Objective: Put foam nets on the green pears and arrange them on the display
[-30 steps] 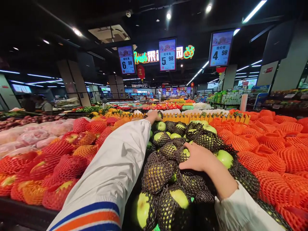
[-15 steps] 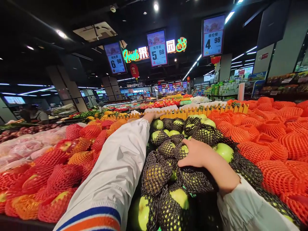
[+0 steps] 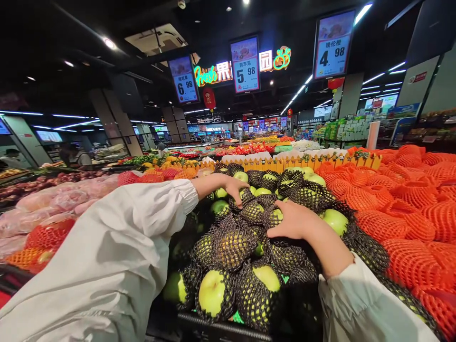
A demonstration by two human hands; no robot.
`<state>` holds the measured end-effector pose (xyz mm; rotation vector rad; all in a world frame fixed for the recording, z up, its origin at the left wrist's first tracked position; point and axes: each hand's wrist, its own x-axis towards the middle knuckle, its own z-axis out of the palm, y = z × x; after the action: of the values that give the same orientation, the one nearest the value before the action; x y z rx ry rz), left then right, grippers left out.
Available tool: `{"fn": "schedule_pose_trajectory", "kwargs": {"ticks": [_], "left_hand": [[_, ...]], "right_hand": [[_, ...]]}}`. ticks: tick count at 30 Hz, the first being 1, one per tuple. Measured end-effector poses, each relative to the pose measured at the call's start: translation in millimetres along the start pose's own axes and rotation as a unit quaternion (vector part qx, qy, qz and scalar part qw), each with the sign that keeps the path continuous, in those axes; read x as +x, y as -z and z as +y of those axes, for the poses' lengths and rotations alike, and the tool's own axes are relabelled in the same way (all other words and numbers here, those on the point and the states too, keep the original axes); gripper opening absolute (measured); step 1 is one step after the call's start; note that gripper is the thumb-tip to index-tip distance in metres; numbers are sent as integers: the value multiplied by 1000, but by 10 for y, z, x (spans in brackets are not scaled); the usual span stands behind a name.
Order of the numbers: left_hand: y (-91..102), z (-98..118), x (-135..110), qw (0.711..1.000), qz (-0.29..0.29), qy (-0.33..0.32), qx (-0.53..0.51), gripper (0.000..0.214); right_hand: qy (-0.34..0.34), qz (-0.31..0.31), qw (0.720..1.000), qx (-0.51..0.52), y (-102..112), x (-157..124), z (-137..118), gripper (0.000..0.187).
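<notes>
My left hand [image 3: 231, 187] reaches over the green apples from the left, palm down. Its thumb and forefinger are apart and rest at a green apple in black foam netting [image 3: 245, 194]; the other fingers are hidden. Nearer the middle, my right hand [image 3: 292, 220] curves round another netted green apple [image 3: 277, 217], thumb on the near side and a finger on the far side. Several green apples lie about both hands, mostly in black netting. Closest to me is an apple with its pale green side bare [image 3: 212, 293].
Fruit in red-orange netting [image 3: 395, 204] is heaped on the right. Red and orange netted fruit [image 3: 50, 240] and bagged pink fruit [image 3: 67, 194] lie on the left. A low yellow picket fence [image 3: 285, 164] crosses behind the apples. Black display edge [image 3: 221, 327] runs in front.
My left hand has come back from the far end of the apples towards me, to a netted apple near my right hand. My right hand stays on its apple. The view has turned slightly left.
</notes>
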<state>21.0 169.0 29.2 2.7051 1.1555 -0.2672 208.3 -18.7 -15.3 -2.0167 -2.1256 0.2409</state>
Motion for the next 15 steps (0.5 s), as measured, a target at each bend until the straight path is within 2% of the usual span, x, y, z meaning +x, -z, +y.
{"fn": "schedule_pose_trajectory", "kwargs": {"ticks": [2, 4, 5, 7, 10, 12, 15], "left_hand": [[4, -43, -29, 999, -7, -37, 27, 98], [170, -75, -16, 998, 9, -56, 41, 88], [292, -77, 8, 997, 38, -60, 39, 86], [551, -39, 95, 990, 131, -53, 25, 88], [811, 142, 350, 961, 274, -15, -23, 95], [831, 320, 600, 941, 336, 8, -44, 96], [670, 570, 1029, 932, 360, 15, -44, 95]], "right_hand": [[5, 1, 1000, 4, -2, 5, 7, 91], [10, 4, 1000, 3, -3, 3, 12, 89], [11, 6, 1000, 1, -3, 1, 14, 90], [7, 5, 1000, -2, 0, -6, 13, 93], [-2, 0, 1000, 0, 3, -12, 7, 95], [-1, 0, 1000, 4, 3, -10, 4, 96], [0, 0, 1000, 9, 4, -5, 1, 97]]}}
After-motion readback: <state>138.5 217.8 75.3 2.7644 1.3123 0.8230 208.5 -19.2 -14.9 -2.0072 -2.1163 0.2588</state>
